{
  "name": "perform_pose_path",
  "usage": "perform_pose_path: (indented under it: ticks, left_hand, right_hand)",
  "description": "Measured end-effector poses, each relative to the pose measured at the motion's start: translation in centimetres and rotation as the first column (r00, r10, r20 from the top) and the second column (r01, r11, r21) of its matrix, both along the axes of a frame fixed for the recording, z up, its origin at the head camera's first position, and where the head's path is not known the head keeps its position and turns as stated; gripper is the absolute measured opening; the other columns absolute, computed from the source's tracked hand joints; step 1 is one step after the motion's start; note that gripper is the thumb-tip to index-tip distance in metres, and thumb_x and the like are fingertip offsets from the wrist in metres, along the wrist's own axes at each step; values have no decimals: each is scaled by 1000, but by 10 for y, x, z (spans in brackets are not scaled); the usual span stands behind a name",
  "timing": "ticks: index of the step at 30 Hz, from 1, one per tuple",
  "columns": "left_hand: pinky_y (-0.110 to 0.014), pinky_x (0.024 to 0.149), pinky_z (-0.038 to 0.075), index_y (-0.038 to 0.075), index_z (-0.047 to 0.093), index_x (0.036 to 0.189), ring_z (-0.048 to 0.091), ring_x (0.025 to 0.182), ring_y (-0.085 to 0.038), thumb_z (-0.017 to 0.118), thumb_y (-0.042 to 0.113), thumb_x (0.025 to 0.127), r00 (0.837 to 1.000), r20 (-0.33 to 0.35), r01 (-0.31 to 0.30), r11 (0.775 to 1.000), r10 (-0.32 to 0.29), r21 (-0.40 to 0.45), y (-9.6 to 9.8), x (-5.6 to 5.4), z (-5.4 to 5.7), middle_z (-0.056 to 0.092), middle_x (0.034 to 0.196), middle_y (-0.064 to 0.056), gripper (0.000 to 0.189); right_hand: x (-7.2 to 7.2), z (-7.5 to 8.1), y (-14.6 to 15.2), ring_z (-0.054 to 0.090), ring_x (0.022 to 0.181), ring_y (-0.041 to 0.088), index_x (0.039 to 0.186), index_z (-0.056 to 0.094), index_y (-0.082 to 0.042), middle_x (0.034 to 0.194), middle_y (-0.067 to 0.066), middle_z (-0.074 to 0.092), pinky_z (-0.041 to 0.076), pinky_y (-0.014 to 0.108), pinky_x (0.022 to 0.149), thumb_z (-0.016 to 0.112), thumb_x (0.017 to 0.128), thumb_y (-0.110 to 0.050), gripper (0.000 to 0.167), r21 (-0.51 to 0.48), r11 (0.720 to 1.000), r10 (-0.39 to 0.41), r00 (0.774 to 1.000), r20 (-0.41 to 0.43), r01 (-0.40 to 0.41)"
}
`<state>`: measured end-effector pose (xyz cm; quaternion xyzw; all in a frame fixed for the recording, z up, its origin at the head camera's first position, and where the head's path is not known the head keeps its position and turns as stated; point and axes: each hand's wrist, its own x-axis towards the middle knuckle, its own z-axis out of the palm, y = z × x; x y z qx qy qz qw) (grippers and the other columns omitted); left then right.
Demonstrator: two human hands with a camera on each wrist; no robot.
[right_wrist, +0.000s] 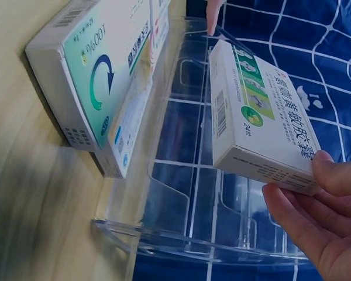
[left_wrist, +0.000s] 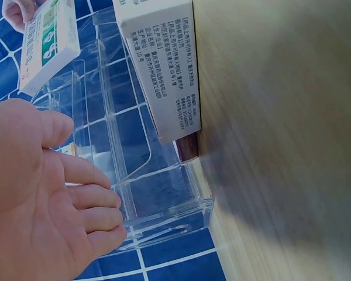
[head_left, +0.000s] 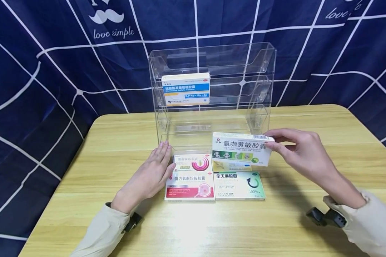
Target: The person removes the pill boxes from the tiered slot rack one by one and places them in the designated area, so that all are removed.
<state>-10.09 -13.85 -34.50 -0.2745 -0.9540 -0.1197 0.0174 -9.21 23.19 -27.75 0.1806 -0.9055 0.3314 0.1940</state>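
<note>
My right hand (head_left: 300,151) pinches the right end of a white and green medicine box (head_left: 241,148), held tilted above the other boxes. In the right wrist view, thumb and fingers grip one end of it. My left hand (head_left: 151,175) lies with straight fingers beside the left edge of a red and white medicine box (head_left: 189,185) and a pink-swirl box (head_left: 193,163); whether it touches them I cannot tell. A green and white box (head_left: 239,185) lies to their right. Behind it, a box with a yellow patch (head_left: 231,166) is partly hidden under the held one.
A clear tiered acrylic rack (head_left: 212,57) stands at the back of the wooden table (head_left: 122,142). One blue and white medicine box (head_left: 186,89) leans in its upper left part. A dark blue cloth (head_left: 167,21) with white lines hangs behind.
</note>
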Motion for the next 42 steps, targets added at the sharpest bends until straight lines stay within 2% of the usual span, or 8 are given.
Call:
perform_pose_path:
  ticks: [18, 22, 28, 35, 42]
  left_hand:
    - [-45, 118, 17, -10, 24, 147, 16, 144, -35, 32, 33, 106, 1000, -6, 4, 1000, -4, -5, 0, 0, 0, 20, 155, -27, 61]
    - [-45, 118, 17, -10, 24, 147, 15, 145, -35, 31, 34, 106, 1000, -5, 3, 1000, -3, -3, 0, 0, 0, 19, 155, -26, 61]
    - [-45, 118, 16, -10, 23, 148, 14, 145, -35, 31, 34, 106, 1000, 0, 0, 1000, 0, -4, 0, 0, -1, 17, 156, -26, 61]
    - [-45, 118, 16, -10, 23, 147, 14, 145, -35, 30, 34, 106, 1000, -1, 6, 1000, -6, -11, 0, -1, -1, 16, 155, -26, 61]
    - [-45, 118, 16, -10, 23, 147, 15, 145, -36, 30, 34, 106, 1000, -3, 8, 1000, -8, -13, -1, -1, -1, 16, 155, -26, 61]
  right_hand:
    - [5, -9, -2, 62, 81, -8, 100, 73, -3, 93, 8, 73, 53, 10, 65, 73, 84, -1, 16, -34, 999, 38, 998, 47, -37]
    - [8, -10, -1, 63, 81, -7, 102, 73, -3, 95, 10, 73, 55, 13, 65, 72, 86, -4, 16, -31, 998, 56, 994, 92, -53]
    - [14, -15, 4, 65, 81, -3, 104, 73, -5, 96, 9, 73, 56, 15, 65, 72, 87, -9, 18, -25, 997, 76, 978, 194, -73]
    - [23, -29, 15, 67, 77, 1, 108, 72, -6, 101, 11, 72, 48, 20, 51, 71, 87, -10, 21, -22, 996, 90, 941, 326, -88]
    - [35, -49, 20, 64, 80, -1, 104, 73, -8, 100, 7, 72, 53, 20, 58, 73, 85, -7, 19, -23, 992, 128, 928, 350, -128]
